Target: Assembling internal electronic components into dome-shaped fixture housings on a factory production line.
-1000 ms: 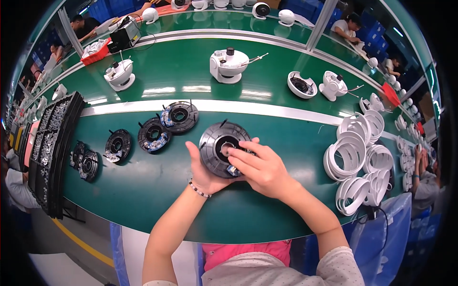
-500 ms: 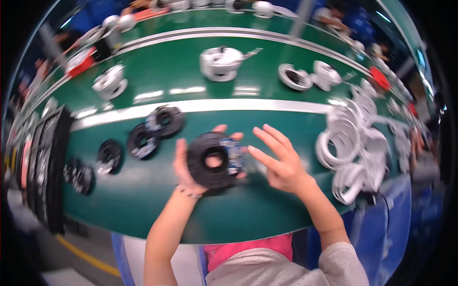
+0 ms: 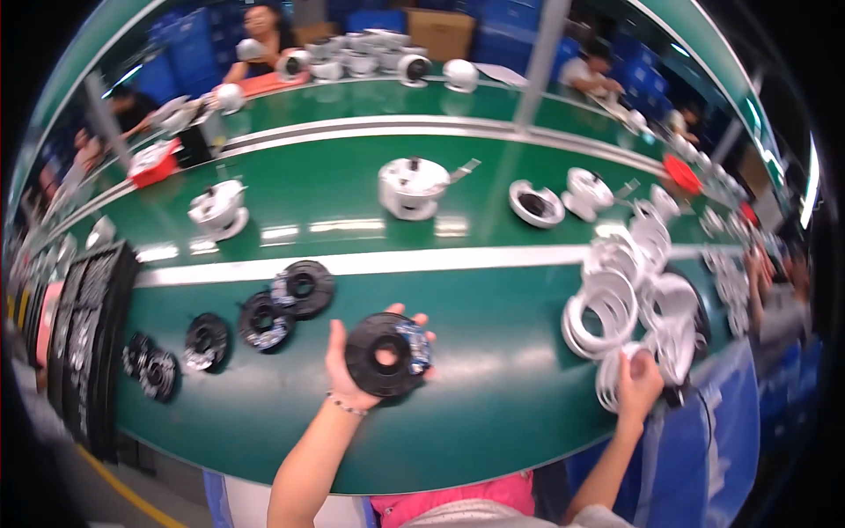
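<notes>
Resting on the palm and spread fingers of my left hand (image 3: pixel 345 377) is a round black plastic base (image 3: pixel 366 354) with a hole through its centre. A small blue circuit board (image 3: pixel 415 347) sits along its right side. Far to the right, my right hand (image 3: pixel 640 392) has its fingers closed on the edge of a white plastic ring (image 3: pixel 606 388), at the near end of a pile of such rings (image 3: pixel 576 327). My fingers partly cover that ring, and whether it is lifted off the pile cannot be told.
More black bases (image 3: pixel 304 289) with boards lie on the green bench (image 3: pixel 475 422) to the left. Black stacked trays (image 3: pixel 97 352) stand at the left end. White camera-like housings (image 3: pixel 414 187) sit beyond the pale strip (image 3: pixel 458 258). Other people (image 3: pixel 591 75) sit across the line.
My right hand has gone from beside the black base, fingers spread, to the white rings at the right. My left hand still holds the base. The whole view has tilted up.
</notes>
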Tool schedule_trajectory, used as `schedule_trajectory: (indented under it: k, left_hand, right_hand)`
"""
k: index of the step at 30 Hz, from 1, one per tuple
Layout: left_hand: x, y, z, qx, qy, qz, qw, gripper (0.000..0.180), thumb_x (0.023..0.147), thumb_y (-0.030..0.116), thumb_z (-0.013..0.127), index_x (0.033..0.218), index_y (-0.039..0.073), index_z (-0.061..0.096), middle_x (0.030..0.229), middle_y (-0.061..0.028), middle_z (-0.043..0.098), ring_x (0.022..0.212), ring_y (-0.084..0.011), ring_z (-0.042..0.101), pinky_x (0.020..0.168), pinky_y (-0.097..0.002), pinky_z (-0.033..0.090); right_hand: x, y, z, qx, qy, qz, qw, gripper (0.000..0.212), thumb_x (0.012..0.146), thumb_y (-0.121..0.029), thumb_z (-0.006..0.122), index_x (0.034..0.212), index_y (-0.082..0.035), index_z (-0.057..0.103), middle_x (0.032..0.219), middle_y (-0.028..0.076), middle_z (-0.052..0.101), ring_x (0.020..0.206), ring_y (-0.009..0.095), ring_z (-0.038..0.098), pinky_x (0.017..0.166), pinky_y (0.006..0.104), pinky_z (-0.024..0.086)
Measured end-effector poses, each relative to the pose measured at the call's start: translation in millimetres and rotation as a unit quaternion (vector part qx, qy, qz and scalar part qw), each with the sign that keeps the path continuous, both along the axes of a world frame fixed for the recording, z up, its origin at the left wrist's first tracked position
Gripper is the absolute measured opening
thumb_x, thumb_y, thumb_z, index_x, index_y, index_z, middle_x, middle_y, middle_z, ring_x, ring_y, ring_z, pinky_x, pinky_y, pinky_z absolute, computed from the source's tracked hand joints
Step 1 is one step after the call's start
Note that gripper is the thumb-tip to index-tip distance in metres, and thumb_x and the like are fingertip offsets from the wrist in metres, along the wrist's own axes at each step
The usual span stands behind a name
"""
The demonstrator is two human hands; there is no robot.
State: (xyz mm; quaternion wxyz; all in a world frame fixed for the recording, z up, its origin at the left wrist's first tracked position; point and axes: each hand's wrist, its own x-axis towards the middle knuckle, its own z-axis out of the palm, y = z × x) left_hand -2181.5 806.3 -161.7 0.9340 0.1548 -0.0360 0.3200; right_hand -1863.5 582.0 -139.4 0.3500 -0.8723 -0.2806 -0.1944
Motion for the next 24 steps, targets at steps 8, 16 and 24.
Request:
schedule_trajectory:
  k: [8, 16, 24]
  left_hand:
    - [-6, -3, 5, -0.015, -0.013, -0.007, 1.0, 0.08, 0.075, 0.068, 0.028, 0.131, 0.011, 0.023, 0.133, -0.0188, 0.024, 0.12, -0.0378, 0.029, 0.089, -0.064, 0.026]
    - [-3, 1, 3, -0.022, -0.01, -0.006, 1.0, 0.08, 0.075, 0.068, 0.028, 0.132, 0.012, 0.022, 0.134, -0.0166, 0.024, 0.121, -0.0354, 0.028, 0.091, -0.0626, 0.025]
    - [-13, 17, -1, -0.007, -0.027, 0.084, 0.996, 0.073, 0.078, 0.063, 0.03, 0.126, 0.009, 0.03, 0.125, -0.0173, 0.033, 0.115, -0.0353, 0.035, 0.086, -0.0595, 0.034]
  right_hand:
    - [-22, -11, 29, 0.035, -0.034, 0.012, 0.999, 0.01, 0.073, -0.007, 0.061, 0.075, 0.003, 0.06, 0.056, 0.009, 0.057, 0.046, 0.012, 0.051, 0.045, 0.0229, 0.038]
    - [-77, 24, 84, 0.066, -0.232, 0.357, 0.903, 0.015, 0.062, 0.005, 0.064, 0.076, 0.0, 0.06, 0.067, 0.01, 0.059, 0.052, 0.019, 0.054, 0.046, 0.026, 0.039]
    - [-72, 114, 19, -0.068, -0.107, 0.678, 0.724, 0.042, 0.052, -0.035, 0.076, 0.071, -0.003, 0.056, 0.076, 0.009, 0.058, 0.067, 0.025, 0.057, 0.06, 0.0318, 0.047]
